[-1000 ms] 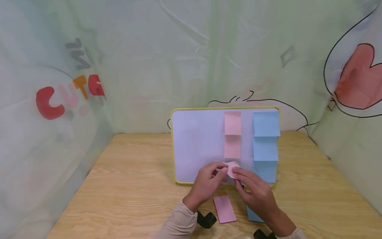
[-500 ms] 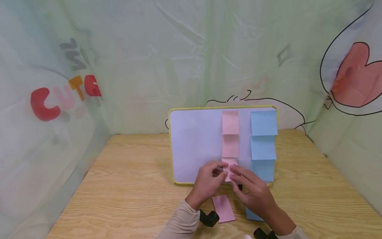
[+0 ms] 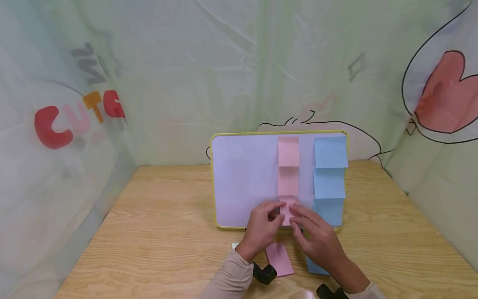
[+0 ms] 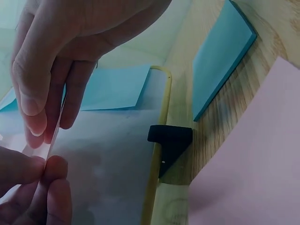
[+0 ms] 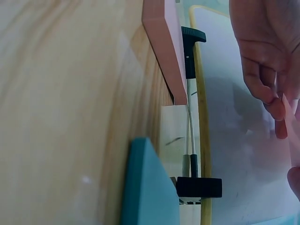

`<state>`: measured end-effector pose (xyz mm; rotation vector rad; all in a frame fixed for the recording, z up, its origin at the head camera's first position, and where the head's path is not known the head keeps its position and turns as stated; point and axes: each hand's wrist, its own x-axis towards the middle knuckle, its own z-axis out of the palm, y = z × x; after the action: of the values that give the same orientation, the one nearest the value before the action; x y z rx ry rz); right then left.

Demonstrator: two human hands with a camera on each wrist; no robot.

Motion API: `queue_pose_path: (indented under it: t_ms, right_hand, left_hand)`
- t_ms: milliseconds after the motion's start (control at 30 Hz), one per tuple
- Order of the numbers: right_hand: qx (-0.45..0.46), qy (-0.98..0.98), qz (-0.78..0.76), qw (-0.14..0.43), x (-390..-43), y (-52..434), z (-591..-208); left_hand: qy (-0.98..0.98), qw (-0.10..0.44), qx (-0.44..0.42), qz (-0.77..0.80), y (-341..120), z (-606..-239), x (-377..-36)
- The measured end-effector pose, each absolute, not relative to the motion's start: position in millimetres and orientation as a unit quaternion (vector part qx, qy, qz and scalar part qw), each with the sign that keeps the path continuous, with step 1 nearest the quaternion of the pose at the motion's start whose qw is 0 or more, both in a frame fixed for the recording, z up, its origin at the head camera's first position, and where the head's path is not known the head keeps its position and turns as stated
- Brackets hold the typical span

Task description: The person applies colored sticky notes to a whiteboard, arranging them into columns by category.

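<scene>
A yellow-framed whiteboard (image 3: 242,182) stands on the wooden table with a column of pink notes (image 3: 288,151) and a column of blue notes (image 3: 330,151). Both hands meet at the lowest pink note (image 3: 288,204), which lies against the board under the two pink ones above it. My left hand (image 3: 277,211) pinches its left edge between thumb and finger, seen close in the left wrist view (image 4: 44,166). From the right, my right hand (image 3: 296,214) holds the same note with its fingertips (image 4: 33,108). The note (image 5: 291,133) shows edge-on in the right wrist view.
A pink note pad (image 3: 279,259) and a blue pad (image 3: 315,268) lie on the table (image 3: 164,224) just before the board, under my wrists. Black clip feet (image 4: 171,138) hold the board's lower edge. Printed plastic sheeting walls in the table on three sides.
The pink note, earlier tilted in front of the board, now lies upright against it below the second pink note. Both hands moved slightly forward with it.
</scene>
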<state>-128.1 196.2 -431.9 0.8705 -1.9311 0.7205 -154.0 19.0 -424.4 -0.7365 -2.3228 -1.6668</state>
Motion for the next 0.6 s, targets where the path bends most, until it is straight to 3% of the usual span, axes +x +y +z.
queue_pose_path:
  t_ms: [367, 600]
  right_hand:
    - [0.335, -0.793, 0.289, 0.419, -127.3, 194.3, -432.4]
    - [0.325, -0.819, 0.286, 0.377, -124.8, 195.7, -431.3]
  left_hand:
    - [-0.79, 0.103, -0.251, -0.549, 18.5, -425.7, -156.0]
    - [-0.794, 0.105, -0.258, -0.54, 20.1, -424.8, -157.2]
